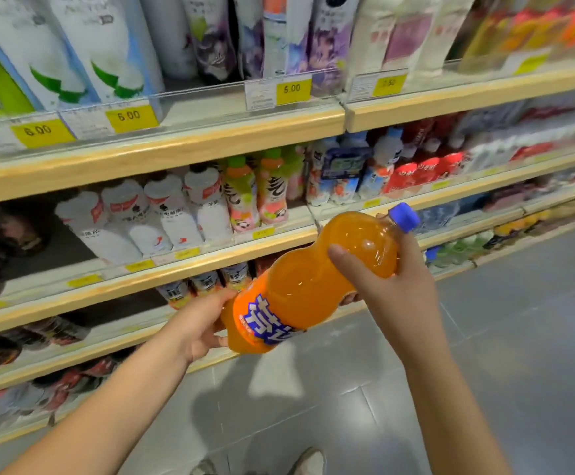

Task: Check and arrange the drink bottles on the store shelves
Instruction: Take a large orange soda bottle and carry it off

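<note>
- While we hold the orange soda bottle [313, 279] slantwise in the aisle, off every shelf and above the grey floor [502, 337], our left hand [200, 325] curls its fingers round the labelled base and our right hand [387, 282] wraps the upper bulge, thumb across the front, just below the blue cap [404, 217]
- If either grip slackens as we turn the bottle to check it, we judge the smooth, waisted plastic could slide free and drop to the tiles, denting it or splitting it
- Should we tip or jostle it much, the drink, which looks carbonated, may be shaken up and foam for whoever opens it
- Setting it into a packed row, we risk nudging the white bottles [166, 217] that stand close together on the middle shelf [210, 258] and toppling them
- We cannot tell from here which shelf holds its own kind, so a bottle parked behind the wrong price tag [128, 115] is a likely slip
</note>
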`<state>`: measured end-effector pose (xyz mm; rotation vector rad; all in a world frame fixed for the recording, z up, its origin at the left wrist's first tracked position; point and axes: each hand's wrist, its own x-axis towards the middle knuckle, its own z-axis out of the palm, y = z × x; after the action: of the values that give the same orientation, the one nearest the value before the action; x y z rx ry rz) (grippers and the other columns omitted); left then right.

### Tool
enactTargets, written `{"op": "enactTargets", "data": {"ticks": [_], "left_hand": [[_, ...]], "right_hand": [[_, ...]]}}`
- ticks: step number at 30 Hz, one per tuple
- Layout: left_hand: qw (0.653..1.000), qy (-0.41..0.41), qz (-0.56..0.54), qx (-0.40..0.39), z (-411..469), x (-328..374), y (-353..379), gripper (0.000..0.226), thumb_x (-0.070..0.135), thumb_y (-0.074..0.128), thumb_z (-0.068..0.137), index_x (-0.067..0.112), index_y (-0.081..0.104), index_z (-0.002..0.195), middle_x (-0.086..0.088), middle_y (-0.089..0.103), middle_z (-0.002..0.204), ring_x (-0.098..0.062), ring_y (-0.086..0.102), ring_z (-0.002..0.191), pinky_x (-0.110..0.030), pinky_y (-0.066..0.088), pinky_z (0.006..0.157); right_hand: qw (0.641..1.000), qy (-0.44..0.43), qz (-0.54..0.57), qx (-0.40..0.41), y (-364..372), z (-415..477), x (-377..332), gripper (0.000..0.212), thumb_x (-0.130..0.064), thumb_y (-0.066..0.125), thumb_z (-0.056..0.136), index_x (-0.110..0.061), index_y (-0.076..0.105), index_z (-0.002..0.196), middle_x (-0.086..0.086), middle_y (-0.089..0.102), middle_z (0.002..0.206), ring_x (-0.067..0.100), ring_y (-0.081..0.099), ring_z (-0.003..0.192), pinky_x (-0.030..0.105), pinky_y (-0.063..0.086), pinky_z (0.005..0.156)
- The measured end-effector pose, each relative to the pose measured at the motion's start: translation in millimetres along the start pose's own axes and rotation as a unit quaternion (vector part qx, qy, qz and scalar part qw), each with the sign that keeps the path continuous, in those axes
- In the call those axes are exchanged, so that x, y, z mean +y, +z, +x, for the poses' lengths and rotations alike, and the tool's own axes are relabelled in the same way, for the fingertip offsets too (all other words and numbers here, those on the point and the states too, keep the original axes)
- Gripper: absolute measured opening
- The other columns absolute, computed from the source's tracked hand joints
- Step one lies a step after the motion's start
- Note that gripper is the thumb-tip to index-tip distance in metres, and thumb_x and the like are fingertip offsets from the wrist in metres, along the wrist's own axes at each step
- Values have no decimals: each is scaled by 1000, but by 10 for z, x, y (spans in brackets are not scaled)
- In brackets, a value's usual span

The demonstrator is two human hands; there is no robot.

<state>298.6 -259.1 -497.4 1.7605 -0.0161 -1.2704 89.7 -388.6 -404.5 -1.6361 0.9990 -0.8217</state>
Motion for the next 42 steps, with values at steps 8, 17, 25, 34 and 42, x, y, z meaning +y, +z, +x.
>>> {"op": "enactTargets", "data": {"ticks": [8, 17, 25, 34, 42], "left_hand": [[997, -5, 56, -57, 73, 283, 1184, 15, 33, 58, 96, 19, 59, 101, -16, 53, 98, -29, 52, 92, -41, 40, 83], [983, -10, 115, -143, 401, 675, 2627, 12, 30, 61, 94, 19, 61, 97, -11, 57, 93, -24, 55, 90, -44, 48, 90], [958, -13, 178, -224, 899, 1086, 4061, 21, 29, 64, 93, 13, 65, 107, -9, 65, 99, -29, 63, 100, -47, 56, 86], [919, -39, 236, -312, 1374, 1535, 5670, 13, 28, 67, 89, 16, 68, 94, -4, 72, 78, -26, 67, 94, -43, 59, 72], [895, -29, 284, -343, 1531, 1775, 6942, 9, 28, 69, 87, 19, 71, 89, -1, 73, 68, -25, 65, 98, -43, 58, 72]], "right_hand": [[998, 7, -12, 62, -1018, 253, 228, 72, -85, 76, 58, -55, 55, 121, -15, 68, 117, 7, 68, 104, 32, 61, 79], [983, 32, -37, 178, -2127, 664, 486, 77, -88, 74, 56, -52, 57, 121, -15, 68, 119, 7, 67, 108, 43, 58, 92], [950, 71, -67, 296, -3022, 1111, 740, 58, -86, 73, 58, -65, 54, 109, -23, 66, 114, -3, 65, 100, 23, 54, 77], [900, 115, -92, 411, -4021, 1743, 991, 75, -87, 73, 55, -50, 58, 119, -16, 68, 115, 1, 67, 101, 25, 55, 78], [874, 127, -83, 462, -4965, 2144, 1323, 74, -83, 74, 58, -49, 58, 122, -17, 67, 117, -2, 65, 103, 19, 52, 76]]}}
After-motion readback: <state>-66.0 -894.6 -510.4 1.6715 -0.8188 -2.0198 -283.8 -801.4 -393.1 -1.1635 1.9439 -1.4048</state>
